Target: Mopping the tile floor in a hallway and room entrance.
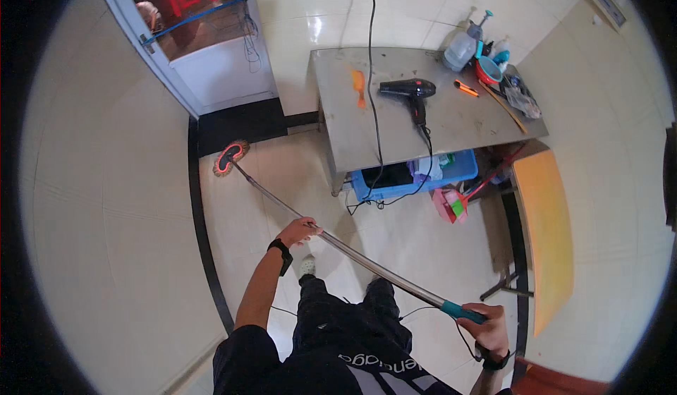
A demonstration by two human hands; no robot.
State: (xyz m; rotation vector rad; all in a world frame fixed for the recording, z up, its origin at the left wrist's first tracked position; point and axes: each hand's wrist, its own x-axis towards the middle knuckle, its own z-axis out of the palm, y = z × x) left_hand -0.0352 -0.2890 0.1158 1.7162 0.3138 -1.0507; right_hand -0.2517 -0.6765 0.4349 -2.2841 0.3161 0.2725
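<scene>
A long steel mop pole (pixel 367 261) runs diagonally across my body. My left hand (pixel 298 231), with a dark band on the wrist, grips the middle of the pole. My right hand (pixel 485 328) is closed on its teal end grip (pixel 453 309). The oval mop head (pixel 230 158), with a red rim and shaggy fibres, rests on the pale tiled floor (pixel 261 254) at the upper left, near the black threshold below the white door (pixel 226 77).
A steel table (pixel 331 113) holds a hair dryer (pixel 405 88), spray bottle (pixel 462 46) and bowl (pixel 489 69). Beneath are a blue bin (pixel 451 176) and pink dustpan (pixel 444 204). Cords hang and trail. A yellow board (pixel 546 240) stands by the right wall. My feet are below.
</scene>
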